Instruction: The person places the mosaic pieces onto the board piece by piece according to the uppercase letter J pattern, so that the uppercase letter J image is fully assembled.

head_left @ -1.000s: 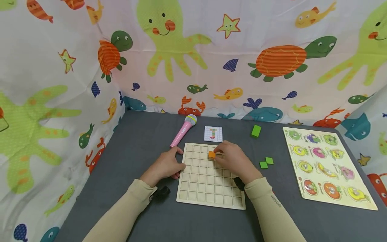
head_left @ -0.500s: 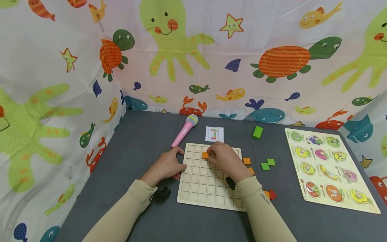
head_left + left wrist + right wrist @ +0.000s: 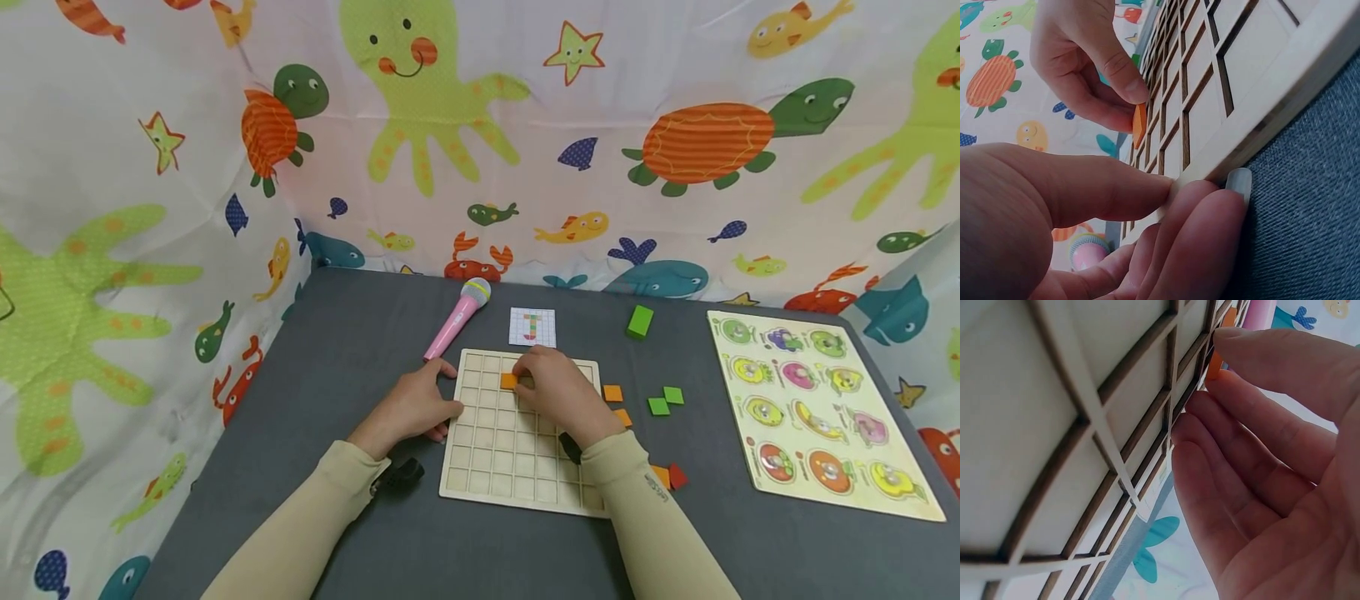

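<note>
A pale wooden grid board [image 3: 491, 462] lies flat on the dark grey tabletop. My left hand [image 3: 416, 406] holds its left edge; in the left wrist view the thumb [image 3: 1122, 184] presses the rim and the other fingers curl against the side. Over the upper part of the board, my right hand [image 3: 558, 387] pinches an orange square tile [image 3: 508, 381] between thumb and index finger. The left wrist view shows that orange tile [image 3: 1140, 127] tilted on edge at the grid. In the right wrist view the remaining fingers are bent beside the board, holding nothing.
Behind the board are a pattern card [image 3: 532, 327] and a pink toy microphone [image 3: 452, 323]. To the right lie a green block [image 3: 640, 322], green tiles [image 3: 658, 407], orange tiles [image 3: 612, 393], a red piece [image 3: 677, 476] and a fruit puzzle board [image 3: 926, 505]. A printed curtain [image 3: 450, 217] hangs behind.
My right hand has slid the orange tile slightly left along the upper grid, uncovering loose orange and red pieces on the right. During the last half second both hands stay nearly still.
</note>
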A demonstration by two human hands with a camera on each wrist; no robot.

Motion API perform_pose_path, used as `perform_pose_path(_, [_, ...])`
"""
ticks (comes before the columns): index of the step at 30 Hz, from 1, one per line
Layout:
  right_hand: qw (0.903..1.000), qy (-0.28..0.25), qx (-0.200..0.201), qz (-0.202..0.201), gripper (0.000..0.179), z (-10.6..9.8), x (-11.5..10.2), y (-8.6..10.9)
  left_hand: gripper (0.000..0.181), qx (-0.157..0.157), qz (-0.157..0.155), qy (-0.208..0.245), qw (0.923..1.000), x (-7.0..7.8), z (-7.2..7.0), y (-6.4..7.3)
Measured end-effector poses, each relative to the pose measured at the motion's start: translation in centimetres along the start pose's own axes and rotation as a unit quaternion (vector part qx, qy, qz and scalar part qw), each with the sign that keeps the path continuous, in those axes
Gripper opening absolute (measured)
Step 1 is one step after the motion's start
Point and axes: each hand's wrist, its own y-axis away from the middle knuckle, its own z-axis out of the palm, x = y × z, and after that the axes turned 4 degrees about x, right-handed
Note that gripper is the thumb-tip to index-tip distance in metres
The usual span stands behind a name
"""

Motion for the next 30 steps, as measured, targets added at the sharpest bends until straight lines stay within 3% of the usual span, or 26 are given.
perform_pose_path(30, [1.0000, 0.009, -0.001, 0.004, 0.019, 0.07, -0.01, -0.20, 0.053, 0.004, -0.001, 0.006, 1.0000, 0.13, -0.09, 0.04])
